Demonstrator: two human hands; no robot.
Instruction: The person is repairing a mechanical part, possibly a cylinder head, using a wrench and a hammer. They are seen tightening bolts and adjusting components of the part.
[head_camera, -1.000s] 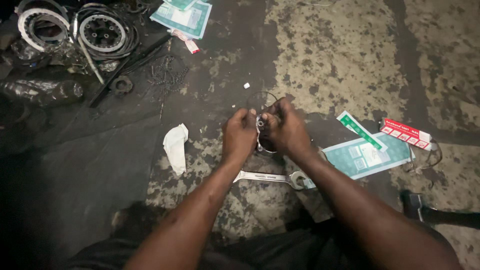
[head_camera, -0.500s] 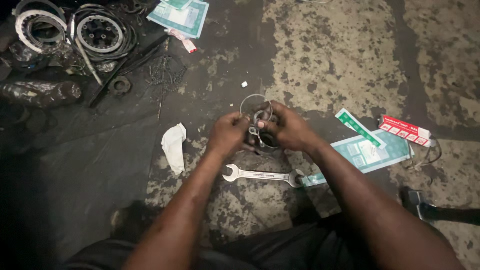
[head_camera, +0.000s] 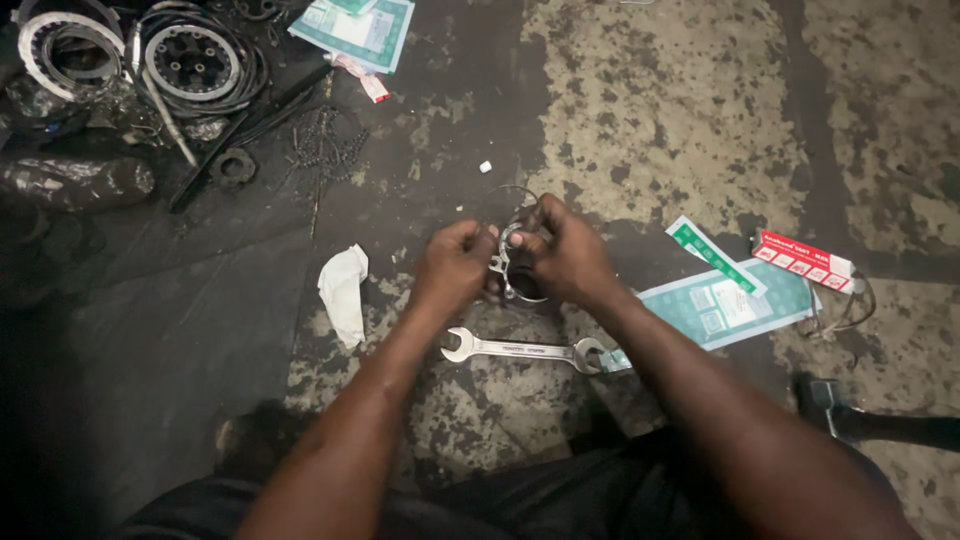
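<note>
I am holding a small metal ring part (head_camera: 512, 262) between both hands, low over the stained concrete floor (head_camera: 660, 110), just above the middle of the view. My left hand (head_camera: 455, 268) is curling shut around its left side, knuckles turned up toward the camera, and my right hand (head_camera: 568, 252) is closing on its right side, with the fingertips pinching the bright rim from above. Both forearms are reaching forward from the bottom edge and angling inward, so the wrists are nearly meeting over the part. Most of the ring is sitting hidden inside my fingers; only a curved silver edge and a dark hollow are showing, and I cannot tell what kind of fitting it is. A thin wire loop (head_camera: 518, 192) is rising just behind my right hand, its lower end lost behind the fingers. A double-ended open spanner (head_camera: 520, 349) is lying flat on the floor just below my hands, its right jaw resting against a green and white printed sheet (head_camera: 730, 305). A crumpled white rag (head_camera: 343, 292) is lying near my left wrist. Far to the upper left, round toothed discs (head_camera: 190, 62) are lying in a dark heap, too shadowed to make out. A dark tool handle (head_camera: 880, 425) is being cut off by the right edge.
</note>
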